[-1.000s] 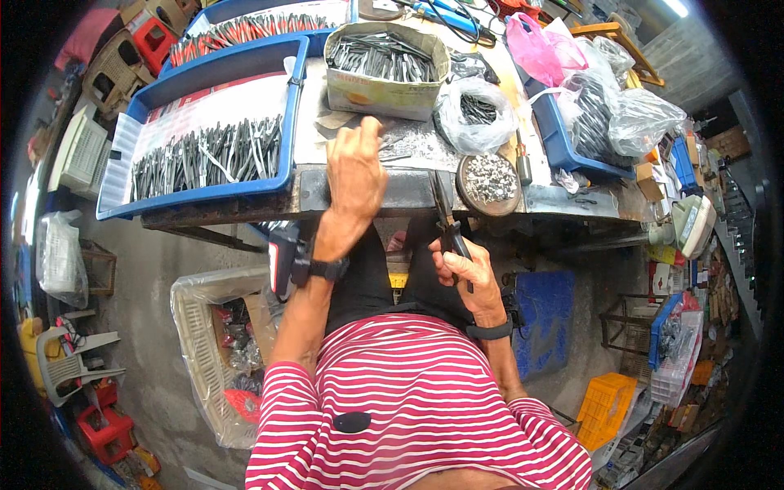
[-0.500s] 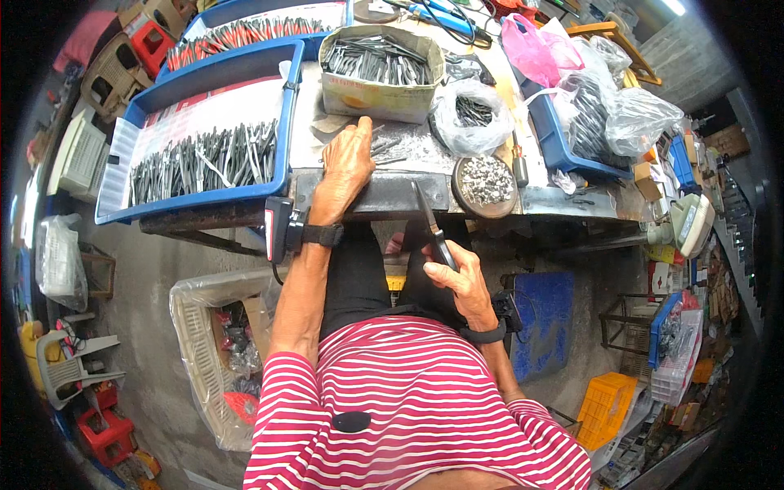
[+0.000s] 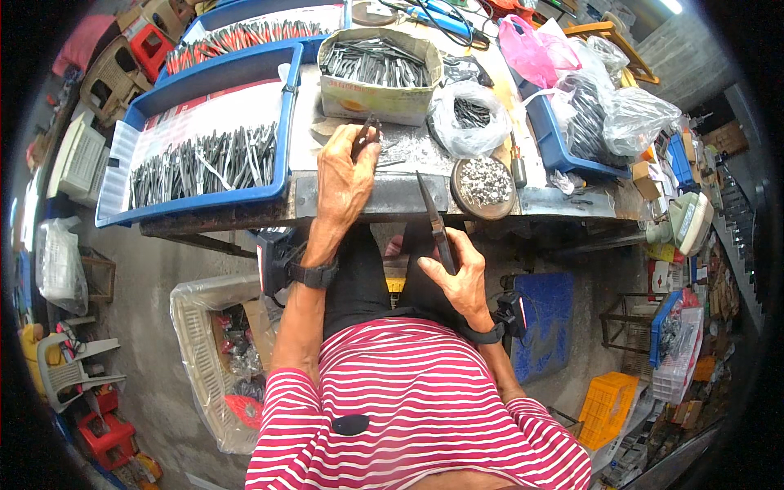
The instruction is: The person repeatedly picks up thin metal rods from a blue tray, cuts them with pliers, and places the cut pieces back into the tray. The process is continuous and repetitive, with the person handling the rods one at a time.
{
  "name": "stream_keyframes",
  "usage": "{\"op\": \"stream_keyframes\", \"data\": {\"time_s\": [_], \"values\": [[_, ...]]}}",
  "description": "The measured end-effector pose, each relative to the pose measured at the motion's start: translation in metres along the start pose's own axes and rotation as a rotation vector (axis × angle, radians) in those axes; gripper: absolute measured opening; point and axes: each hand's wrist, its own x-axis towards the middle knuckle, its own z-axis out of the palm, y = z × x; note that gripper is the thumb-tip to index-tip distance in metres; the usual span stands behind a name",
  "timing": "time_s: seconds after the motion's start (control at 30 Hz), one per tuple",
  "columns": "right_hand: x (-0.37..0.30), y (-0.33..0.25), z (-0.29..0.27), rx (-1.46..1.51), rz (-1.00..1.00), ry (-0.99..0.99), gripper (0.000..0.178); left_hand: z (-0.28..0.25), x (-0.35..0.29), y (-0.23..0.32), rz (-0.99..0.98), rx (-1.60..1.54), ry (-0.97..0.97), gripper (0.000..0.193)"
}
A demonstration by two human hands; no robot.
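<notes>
In my right hand (image 3: 461, 282), above my lap near the bench edge, is a pair of long-nose pliers (image 3: 435, 219) with a dark, tapering nose pointing up and away. The fingers are wrapped round the black handle. My left hand (image 3: 343, 181) is over the bench's front edge, its thumb and fingers closed on a small dark piece (image 3: 367, 139) whose exact kind I cannot make out. Just beyond it stands a cardboard box (image 3: 376, 100) full of slender dark metal pieces. Loose slender pieces (image 3: 396, 149) lie on the bench to the right of that hand.
A blue tray (image 3: 204, 196) of upright black slender pieces is on the left, with another tray of red-and-black ones behind. Toward the right are a round dish (image 3: 486, 214) of small bits, a plastic bag (image 3: 445, 135) of dark parts, and another blue tray (image 3: 539, 131).
My left hand has turned and now shows a small dark piece between thumb and fingers. The pliers in my right hand have shifted slightly and rotated.
</notes>
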Motion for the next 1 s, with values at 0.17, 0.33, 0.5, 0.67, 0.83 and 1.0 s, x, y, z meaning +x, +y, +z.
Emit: {"op": "stream_keyframes", "data": {"time_s": [0.17, 0.33, 0.5, 0.67, 0.83, 1.0], "values": [[0.003, -0.006, 0.002, -0.218, -0.239, 0.127, 0.044, -0.002, -0.024, 0.026, -0.307, -0.481, -0.16, 0.013], [0.006, -0.005, 0.003, -0.354, -0.379, 0.227, 0.049, -0.001, -0.032, 0.031, -0.486, -0.885, -0.231, 0.015], [0.004, -0.001, 0.003, -0.443, -0.379, 0.245, 0.052, -0.003, -0.034, 0.026, -0.486, -0.96, -0.283, 0.011], [0.005, 0.002, 0.005, -0.476, -0.429, 0.258, 0.052, -0.001, -0.037, 0.022, -0.491, -0.994, -0.253, 0.012], [0.004, 0.005, 0.005, -0.462, -0.401, 0.232, 0.051, -0.001, -0.039, 0.017, -0.512, -0.993, -0.266, 0.012], [-0.001, 0.002, 0.005, -0.359, -0.288, 0.164, 0.047, 0.004, -0.043, 0.014, -0.519, -0.98, -0.237, 0.012]]}}
